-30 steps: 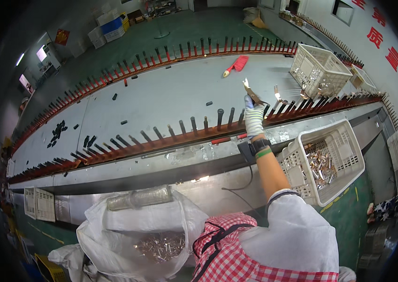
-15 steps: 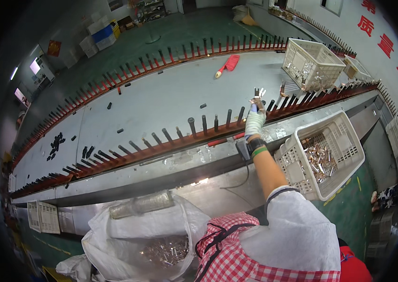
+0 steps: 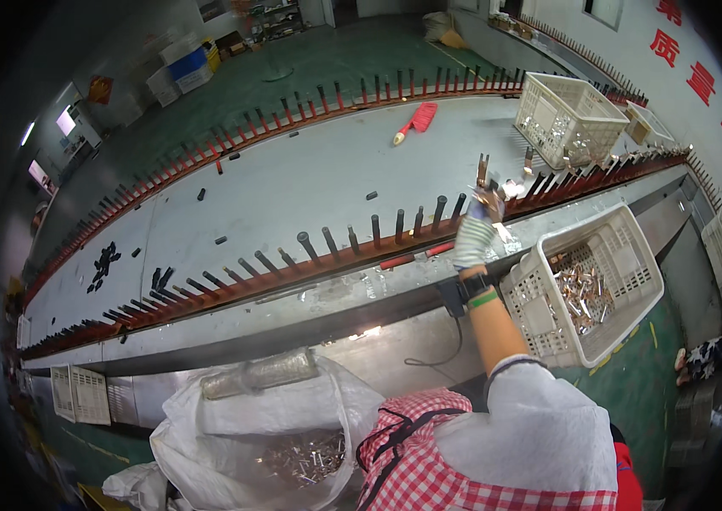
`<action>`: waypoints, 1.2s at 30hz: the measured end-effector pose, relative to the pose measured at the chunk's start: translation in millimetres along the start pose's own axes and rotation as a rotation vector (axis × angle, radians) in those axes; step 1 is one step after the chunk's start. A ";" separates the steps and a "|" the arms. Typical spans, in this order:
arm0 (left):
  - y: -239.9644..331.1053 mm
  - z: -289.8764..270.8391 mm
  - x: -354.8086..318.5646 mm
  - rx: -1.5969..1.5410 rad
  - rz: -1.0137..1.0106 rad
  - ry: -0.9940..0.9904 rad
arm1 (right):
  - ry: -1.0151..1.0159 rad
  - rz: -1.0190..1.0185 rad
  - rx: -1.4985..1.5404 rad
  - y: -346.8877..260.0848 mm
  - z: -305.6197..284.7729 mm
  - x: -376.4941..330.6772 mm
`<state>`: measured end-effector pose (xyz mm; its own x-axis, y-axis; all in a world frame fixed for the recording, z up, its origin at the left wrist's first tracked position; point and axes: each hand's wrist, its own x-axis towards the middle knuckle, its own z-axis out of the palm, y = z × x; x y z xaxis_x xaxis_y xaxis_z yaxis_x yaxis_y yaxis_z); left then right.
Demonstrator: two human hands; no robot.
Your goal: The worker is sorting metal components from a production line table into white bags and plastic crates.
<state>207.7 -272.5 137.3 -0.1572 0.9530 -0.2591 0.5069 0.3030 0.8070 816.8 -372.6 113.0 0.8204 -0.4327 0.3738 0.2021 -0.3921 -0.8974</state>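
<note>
A person in a red checked apron stands at a long grey workbench (image 3: 293,183) that curves across the view, edged front and back by red rails (image 3: 207,294) studded with rows of upright dark pegs (image 3: 375,230). The person's right hand (image 3: 478,228), in a white knitted glove with a green wristband on the arm below, reaches up over the near rail and pinches a small metal piece (image 3: 483,170) between the fingertips, holding it upright just above the pegs; more shiny pieces seem bunched in the same grip, though they are too small to make out. The left hand is not in view. Just right of the forearm, a white plastic basket (image 3: 625,247) holds a heap of copper-coloured metal parts (image 3: 581,289). A second white basket (image 3: 567,115) sits on the bench farther back. A red tool (image 3: 416,122) lies on the bench near the far rail. Below, by the person's chest, an open white sack (image 3: 233,426) holds more small metal parts.
</note>
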 end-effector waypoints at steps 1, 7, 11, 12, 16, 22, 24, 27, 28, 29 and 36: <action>0.2 -0.5 -7.9 -0.018 -0.032 0.021 | 0.022 0.177 0.301 -37.0 -13.1 -7.5; -10.2 -9.1 -10.3 0.032 0.040 -0.006 | -0.123 0.141 0.673 64.2 35.9 61.6; -26.8 0.9 1.6 0.105 0.178 -0.048 | -0.084 -0.475 -0.116 91.1 44.0 116.5; -37.2 -5.6 -2.9 0.145 0.179 0.016 | -0.207 -0.559 -0.564 51.6 40.8 76.1; -53.2 -2.7 -12.5 0.124 0.140 0.022 | -0.009 -0.322 -0.538 30.4 2.7 64.3; -59.8 4.4 -13.0 0.074 0.134 -0.006 | 0.213 0.229 0.550 114.6 -8.3 122.8; -60.5 1.9 -15.1 0.067 0.129 0.001 | 0.080 0.092 0.460 104.5 11.7 122.9; -61.1 -1.3 -16.2 0.047 0.125 0.012 | -0.140 0.194 0.427 67.4 29.3 98.3; -60.9 3.0 -20.0 0.035 0.122 0.006 | -0.140 0.215 0.486 64.6 29.1 95.6; -60.7 7.4 -23.7 0.024 0.119 0.000 | -0.142 0.237 0.545 62.0 27.5 95.3; -46.6 13.3 -24.5 -0.023 0.127 -0.056 | 0.006 -0.361 -0.311 110.7 28.6 138.7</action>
<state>199.2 -310.1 99.0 -0.0455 0.9821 -0.1829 0.5002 0.1809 0.8468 968.2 -452.8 58.8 0.7237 -0.2281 0.6513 0.3039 -0.7421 -0.5975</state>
